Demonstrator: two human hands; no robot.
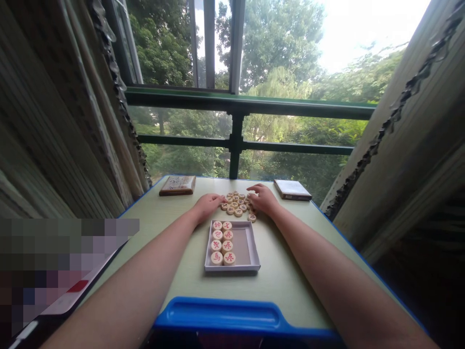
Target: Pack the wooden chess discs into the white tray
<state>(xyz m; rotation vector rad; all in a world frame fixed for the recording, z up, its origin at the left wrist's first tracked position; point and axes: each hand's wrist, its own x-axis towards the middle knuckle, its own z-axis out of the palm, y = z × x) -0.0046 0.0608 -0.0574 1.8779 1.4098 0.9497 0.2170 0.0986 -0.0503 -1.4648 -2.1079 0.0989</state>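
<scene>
Xiangqi pieces [235,204], round and pale wood with dark characters, lie in a loose cluster on the table. My left hand [209,205] rests at the cluster's left edge, fingers stretched out and fingertips touching the nearest pieces. On the opposite side, my right hand [265,198] has its fingers apart, the lower ones over the pieces at the right edge. One piece [252,218] sits a little nearer to me. Closer still is a shallow white box [249,267], with several red-character pieces [227,245] standing in two columns along its left side.
A flat brown-edged box [178,185] lies at the table's far left, and a white-topped one [292,189] at the far right. The table has a blue rim with a raised handle [225,312] in front. Curtains [407,131] hang on both sides, before a green-railed window [236,131].
</scene>
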